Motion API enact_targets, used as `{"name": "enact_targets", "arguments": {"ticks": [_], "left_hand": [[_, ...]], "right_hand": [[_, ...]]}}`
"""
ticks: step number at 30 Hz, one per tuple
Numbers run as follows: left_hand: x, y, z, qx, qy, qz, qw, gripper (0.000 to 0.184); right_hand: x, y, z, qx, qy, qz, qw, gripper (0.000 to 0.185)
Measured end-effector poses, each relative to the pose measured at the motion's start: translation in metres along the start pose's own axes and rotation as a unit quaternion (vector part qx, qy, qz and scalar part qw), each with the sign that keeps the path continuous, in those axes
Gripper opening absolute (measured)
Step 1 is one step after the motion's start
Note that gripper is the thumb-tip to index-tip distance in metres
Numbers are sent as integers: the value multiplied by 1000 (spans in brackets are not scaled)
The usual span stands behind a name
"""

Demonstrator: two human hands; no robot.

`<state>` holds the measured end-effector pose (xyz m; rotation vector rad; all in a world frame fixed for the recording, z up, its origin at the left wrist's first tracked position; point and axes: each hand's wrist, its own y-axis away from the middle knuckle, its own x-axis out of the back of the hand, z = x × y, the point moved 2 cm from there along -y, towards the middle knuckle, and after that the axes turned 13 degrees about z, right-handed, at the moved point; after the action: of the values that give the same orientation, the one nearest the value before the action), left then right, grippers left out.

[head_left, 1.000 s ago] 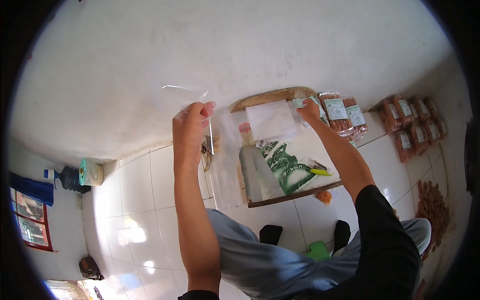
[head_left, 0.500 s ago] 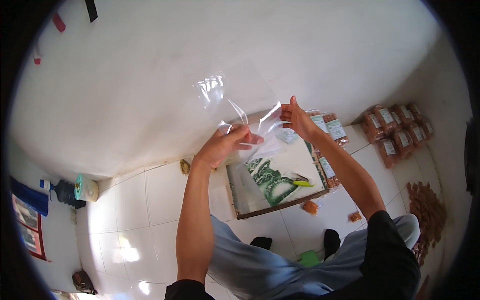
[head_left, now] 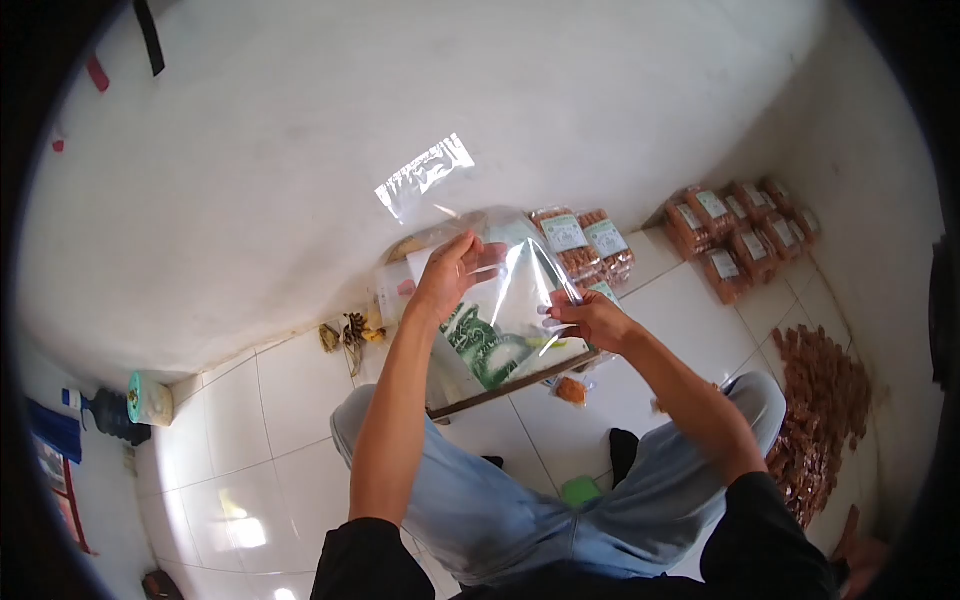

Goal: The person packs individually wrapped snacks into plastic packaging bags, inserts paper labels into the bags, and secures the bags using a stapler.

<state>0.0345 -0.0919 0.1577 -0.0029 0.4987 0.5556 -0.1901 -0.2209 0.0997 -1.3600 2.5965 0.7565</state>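
A large clear plastic bag (head_left: 515, 285) is spread between my hands above a low table (head_left: 470, 402), puffed out and catching bright glare. My left hand (head_left: 448, 280) grips its left side, with some fingers seen through the film. On the right, my right hand (head_left: 592, 322) pinches the bag's lower right edge between thumb and fingers. Through the film show the white tabletop, a green printed design (head_left: 485, 345) and part of a yellow-green tool (head_left: 545, 343), mostly hidden by glare.
Labelled packs of brown food (head_left: 565, 235) stand behind the table; more packs (head_left: 735, 240) are stacked at right. A heap of brown pieces (head_left: 815, 400) lies on the tiles. An orange packet (head_left: 571, 390) is by the table's front edge. A tub (head_left: 150, 398) and water bottle (head_left: 110, 415) stand left.
The bag has come down and opened wider over the table. My right hand has moved lower and closed from spread fingers onto its edge. The camera view has shifted to the right.
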Motion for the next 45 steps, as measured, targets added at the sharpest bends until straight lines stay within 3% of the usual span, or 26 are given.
{"name": "enact_targets", "arguments": {"ticks": [3, 7, 9, 11, 16, 18, 22, 24, 27, 29, 32, 36, 37, 39, 40, 42, 43, 45], "left_hand": [[13, 0, -26, 27, -32, 61, 997, 29], [48, 12, -79, 71, -134, 123, 981, 43], [68, 26, -101, 94, -150, 136, 975, 50], [86, 42, -119, 126, -150, 188, 962, 49], [134, 54, -146, 101, -16, 336, 936, 41], [153, 59, -149, 90, 61, 437, 893, 39], [169, 66, -156, 84, 35, 471, 878, 36], [171, 68, -160, 58, 53, 505, 860, 20], [165, 72, -180, 18, 0, 559, 829, 10], [166, 76, -194, -12, -24, 536, 844, 14], [146, 80, -197, -38, -106, 641, 759, 41], [136, 91, -187, 12, -135, 645, 752, 53], [132, 91, -182, 12, -135, 646, 751, 53], [125, 93, -179, 77, 59, 654, 750, 50], [126, 92, -181, 81, 59, 653, 750, 50], [124, 88, -184, 43, 130, 530, 837, 40], [135, 88, -191, 46, 130, 531, 836, 40], [144, 82, -203, 107, 63, 363, 923, 42]], "right_hand": [[7, 2, 42, -43, -111, 66, 991, 33], [-3, 6, 103, -98, -250, 112, 957, 24], [-3, 0, 128, -96, -287, 67, 951, 25], [-3, 1, 150, -83, -204, 170, 960, 24], [-9, 1, 192, -13, -74, 257, 964, 26], [-11, 2, 199, -2, -62, 275, 960, 29], [-13, 11, 196, -3, 53, 308, 950, 50], [-14, 11, 197, 4, 95, 320, 943, 58], [-10, 2, 210, 53, 121, 335, 933, 69], [-3, -6, 227, 84, 149, 383, 908, 72], [0, 0, 229, 54, 28, 386, 920, 74], [1, 9, 223, 34, 20, 357, 933, 68], [0, 10, 221, 38, -39, 321, 945, 61], [-1, 16, 219, 35, -98, 287, 952, 54], [0, 16, 216, 19, -126, 262, 957, 41], [4, 16, 210, 2, -152, 238, 959, 33], [5, 16, 207, -4, -166, 202, 965, 29], [8, 17, 200, -9, -178, 166, 970, 29]]}}
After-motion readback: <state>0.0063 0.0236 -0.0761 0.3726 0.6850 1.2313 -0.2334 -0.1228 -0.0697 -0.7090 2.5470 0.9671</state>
